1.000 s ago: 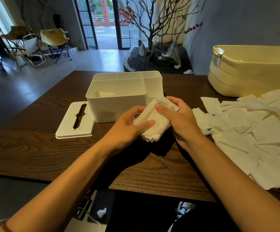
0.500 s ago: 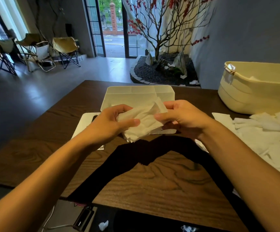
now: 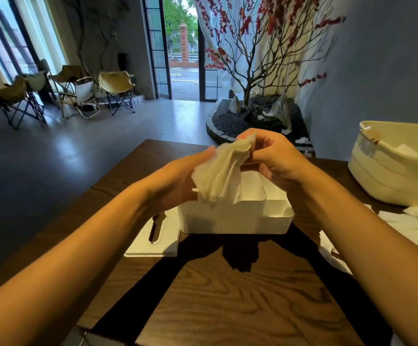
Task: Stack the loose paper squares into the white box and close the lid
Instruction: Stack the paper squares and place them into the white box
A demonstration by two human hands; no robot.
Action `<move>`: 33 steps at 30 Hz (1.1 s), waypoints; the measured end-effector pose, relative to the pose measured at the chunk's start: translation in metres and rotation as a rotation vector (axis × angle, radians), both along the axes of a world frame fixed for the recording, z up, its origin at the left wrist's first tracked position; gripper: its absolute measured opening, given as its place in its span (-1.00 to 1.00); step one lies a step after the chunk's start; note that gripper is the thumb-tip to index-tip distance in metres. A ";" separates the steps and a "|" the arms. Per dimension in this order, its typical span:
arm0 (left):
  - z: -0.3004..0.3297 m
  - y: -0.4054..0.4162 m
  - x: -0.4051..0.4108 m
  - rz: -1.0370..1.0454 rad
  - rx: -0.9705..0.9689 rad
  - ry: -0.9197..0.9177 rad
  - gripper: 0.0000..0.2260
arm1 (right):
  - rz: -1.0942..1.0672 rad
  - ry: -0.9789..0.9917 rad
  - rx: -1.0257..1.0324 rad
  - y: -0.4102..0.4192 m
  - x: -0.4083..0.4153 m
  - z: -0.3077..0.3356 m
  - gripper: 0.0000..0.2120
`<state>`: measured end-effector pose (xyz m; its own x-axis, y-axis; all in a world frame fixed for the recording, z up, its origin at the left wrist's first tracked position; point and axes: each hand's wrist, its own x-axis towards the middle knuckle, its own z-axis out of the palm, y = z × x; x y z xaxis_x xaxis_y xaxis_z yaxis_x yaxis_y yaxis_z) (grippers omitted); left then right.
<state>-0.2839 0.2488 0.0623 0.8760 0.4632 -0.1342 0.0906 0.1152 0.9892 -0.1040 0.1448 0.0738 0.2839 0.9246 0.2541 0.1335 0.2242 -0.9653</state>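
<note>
- Lid (image 3: 153, 236): off, flat on the table left of the box; leave it until every square is in.
- Your left hand (image 3: 175, 181): fingers curled on the stack's (image 3: 218, 176) lower edge; steady it there.
- Stack: fanned, tilted above the box (image 3: 228, 218); square its edges before lowering it in.
- Your right hand (image 3: 275, 156): pinches the top corner; release it last.
- Loose squares (image 3: 413, 221): on the table at far right, yet to be gathered.

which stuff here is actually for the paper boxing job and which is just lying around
For the job:
bundle of paper squares, held by left hand and right hand
white box
slotted lid
loose paper squares

Lying about:
cream tub
folding chairs
red-leaved tree
</note>
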 end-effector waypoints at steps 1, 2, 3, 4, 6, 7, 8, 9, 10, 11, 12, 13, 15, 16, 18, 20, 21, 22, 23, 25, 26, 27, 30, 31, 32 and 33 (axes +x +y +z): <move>0.000 0.001 0.002 -0.011 -0.093 -0.019 -0.62 | 0.004 -0.011 0.022 0.003 -0.001 0.001 -0.63; 0.001 0.002 0.002 -0.034 -0.173 -0.039 -0.64 | 0.010 -0.018 0.042 0.006 0.000 0.002 -0.68; 0.000 0.003 0.002 -0.067 -0.227 -0.062 -0.68 | 0.023 -0.009 0.057 0.008 0.000 0.002 -0.72; -0.001 0.004 0.003 -0.108 -0.270 -0.077 -0.74 | 0.043 0.020 0.066 0.010 0.001 0.003 -0.73; -0.002 0.004 0.004 -0.150 -0.381 -0.122 -0.79 | 0.127 0.101 0.073 0.012 0.003 0.005 -0.74; -0.001 0.003 0.005 -0.147 -0.431 -0.156 -0.82 | 0.186 0.127 0.073 0.013 0.004 0.005 -0.76; -0.001 0.002 0.006 -0.137 -0.465 -0.190 -0.85 | 0.245 0.143 0.068 0.013 0.004 0.005 -0.78; -0.002 0.002 0.007 -0.134 -0.484 -0.226 -0.83 | 0.285 0.160 0.058 0.014 0.005 0.005 -0.78; 0.000 -0.002 0.007 -0.130 -0.476 -0.246 -0.79 | 0.317 0.179 0.051 0.015 0.004 0.006 -0.75; 0.000 -0.002 0.007 -0.149 -0.463 -0.256 -0.80 | 0.352 0.208 0.052 0.016 0.005 0.006 -0.71; -0.001 -0.002 0.007 -0.155 -0.457 -0.249 -0.84 | 0.395 0.236 0.060 0.016 0.006 0.006 -0.69; -0.002 -0.001 0.008 -0.185 -0.464 -0.254 -0.87 | 0.437 0.256 0.075 0.016 0.006 0.007 -0.71; -0.001 -0.004 0.009 -0.298 -0.476 -0.262 -0.87 | 0.547 0.316 0.093 0.014 0.005 0.006 -0.77; -0.004 -0.006 0.011 -0.354 -0.481 -0.336 -0.81 | 0.596 0.362 0.096 0.014 0.005 0.005 -0.74; -0.010 -0.004 0.013 -0.325 -0.412 -0.326 -0.74 | 0.621 0.442 0.076 0.014 0.004 0.001 -0.69; -0.007 -0.005 0.012 -0.250 -0.345 -0.263 -0.84 | 0.568 0.496 0.070 0.015 0.003 -0.002 -0.69; -0.007 -0.004 0.011 -0.209 -0.313 -0.259 -0.81 | 0.508 0.528 0.064 0.015 0.002 -0.004 -0.67; -0.007 -0.005 0.011 -0.186 -0.273 -0.243 -0.74 | 0.442 0.546 0.058 0.015 0.000 -0.004 -0.66; -0.009 -0.004 0.013 -0.159 -0.220 -0.212 -0.64 | 0.379 0.555 0.043 0.016 0.001 -0.007 -0.67; -0.007 -0.008 0.016 -0.111 -0.146 -0.177 -0.53 | 0.303 0.576 -0.038 0.020 0.004 -0.012 -0.72; -0.007 -0.008 0.016 -0.083 -0.116 -0.167 -0.55 | 0.262 0.579 -0.104 0.022 0.003 -0.013 -0.75; -0.007 -0.007 0.016 -0.041 -0.091 -0.162 -0.61 | 0.203 0.582 -0.166 0.024 0.003 -0.015 -0.75; -0.010 0.006 0.015 0.160 -0.037 -0.081 -0.88 | -0.023 0.552 -0.311 0.024 0.001 -0.018 -0.56; -0.012 0.010 0.014 0.222 -0.015 -0.045 -0.92 | -0.065 0.536 -0.350 0.023 -0.001 -0.018 -0.49; -0.013 0.013 0.014 0.267 0.008 -0.011 -0.92 | -0.090 0.498 -0.388 0.021 -0.004 -0.017 -0.46; -0.014 0.015 0.014 0.294 0.029 0.014 -0.91 | -0.111 0.422 -0.418 0.021 -0.006 -0.017 -0.49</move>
